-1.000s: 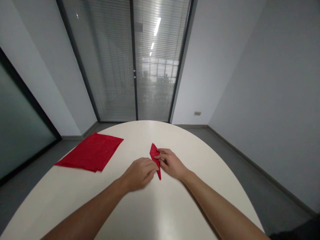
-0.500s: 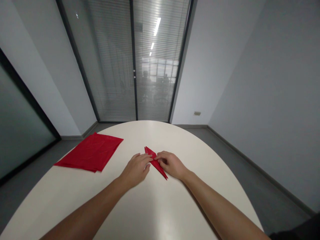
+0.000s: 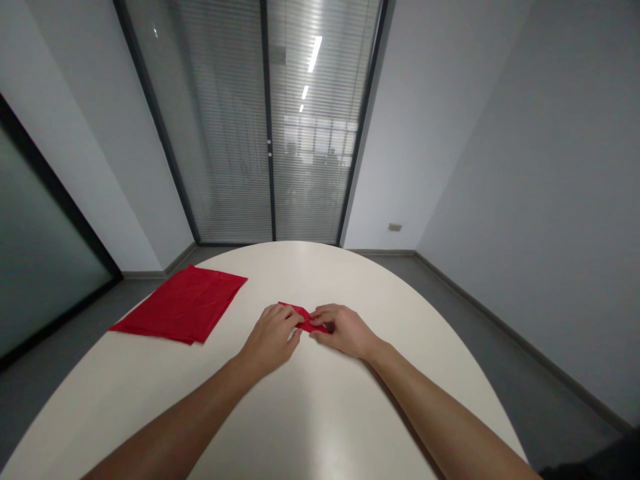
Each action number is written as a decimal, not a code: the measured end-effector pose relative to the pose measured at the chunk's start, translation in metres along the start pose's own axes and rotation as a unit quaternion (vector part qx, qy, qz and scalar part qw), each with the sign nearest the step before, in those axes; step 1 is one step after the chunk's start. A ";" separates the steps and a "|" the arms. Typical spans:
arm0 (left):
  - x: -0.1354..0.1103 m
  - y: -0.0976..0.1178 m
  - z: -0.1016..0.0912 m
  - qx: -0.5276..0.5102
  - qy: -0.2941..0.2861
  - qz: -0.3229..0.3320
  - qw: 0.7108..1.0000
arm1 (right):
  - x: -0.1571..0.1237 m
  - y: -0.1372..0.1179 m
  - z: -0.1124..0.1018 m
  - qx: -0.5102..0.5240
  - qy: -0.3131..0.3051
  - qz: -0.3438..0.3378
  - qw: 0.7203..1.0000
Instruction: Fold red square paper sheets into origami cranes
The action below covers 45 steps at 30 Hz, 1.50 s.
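Between my two hands lies a folded red sheet (image 3: pixel 302 311), thin like a napkin or tissue paper, narrow and set slightly aslant on the table. My left hand (image 3: pixel 271 337) has its fingertips curled over the left half, with the thumb just below. From the other side, my right hand (image 3: pixel 346 331) pinches the right end, thumb under the near edge and fingers on top. Both hands cover much of the sheet, so its folds show only in part.
A flat stack of larger red sheets (image 3: pixel 183 305) rests at the left edge of the round white table (image 3: pixel 310 400). Beyond the table stands a glass partition with blinds (image 3: pixel 225 167). Grey-white walls (image 3: pixel 550 167) rise on both sides.
The folded sheet has turned from a steep slant to nearly level. My right thumb has come down to its near edge. My left hand has hardly moved.
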<state>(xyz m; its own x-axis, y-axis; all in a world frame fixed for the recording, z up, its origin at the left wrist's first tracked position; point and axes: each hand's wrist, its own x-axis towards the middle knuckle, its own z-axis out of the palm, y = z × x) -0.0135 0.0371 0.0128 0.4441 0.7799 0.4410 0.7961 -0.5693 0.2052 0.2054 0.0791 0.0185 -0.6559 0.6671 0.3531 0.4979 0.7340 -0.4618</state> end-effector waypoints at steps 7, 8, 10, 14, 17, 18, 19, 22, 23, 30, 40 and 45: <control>0.000 0.001 -0.002 0.025 0.004 -0.006 1.000 | -0.001 -0.007 -0.003 -0.058 0.008 -0.007 0.998; 0.001 0.001 -0.003 0.025 0.005 -0.006 1.000 | -0.001 -0.008 -0.002 -0.058 0.011 -0.004 0.998; 0.001 0.002 -0.003 0.019 0.008 -0.005 1.000 | -0.001 -0.007 -0.001 -0.053 0.011 -0.001 0.999; 0.000 0.001 -0.001 -0.001 0.025 -0.001 1.000 | -0.001 -0.005 0.001 -0.033 0.019 0.002 0.999; -0.001 -0.001 0.001 -0.007 0.037 0.002 0.999 | -0.001 -0.005 0.001 -0.021 0.024 0.002 0.999; -0.001 -0.001 0.001 -0.008 0.036 0.003 0.999 | -0.001 -0.006 0.001 -0.019 0.025 0.002 1.000; -0.001 0.000 0.001 -0.010 0.032 0.003 0.999 | -0.001 -0.006 0.001 -0.018 0.026 0.003 0.999; 0.000 0.002 -0.001 -0.019 0.012 0.003 1.000 | -0.001 -0.008 0.001 -0.016 0.023 0.003 1.000; 0.001 0.003 -0.002 -0.021 0.007 0.000 1.000 | -0.001 -0.008 0.001 -0.015 0.023 0.002 1.000; 0.001 0.003 -0.001 -0.022 0.008 -0.012 1.000 | 0.000 -0.007 0.003 0.000 0.028 0.008 1.000; 0.000 0.003 -0.001 -0.026 0.011 -0.023 0.999 | 0.001 -0.006 0.004 0.028 0.031 0.009 0.999; 0.000 0.003 -0.001 -0.029 0.015 -0.018 0.999 | 0.001 -0.007 0.002 0.040 0.022 0.000 0.999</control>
<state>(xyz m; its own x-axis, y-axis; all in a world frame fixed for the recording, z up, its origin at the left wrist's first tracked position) -0.0115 0.0352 0.0148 0.4017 0.7928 0.4583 0.7860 -0.5553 0.2718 0.1997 0.0744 0.0206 -0.6288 0.6737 0.3882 0.4504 0.7226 -0.5244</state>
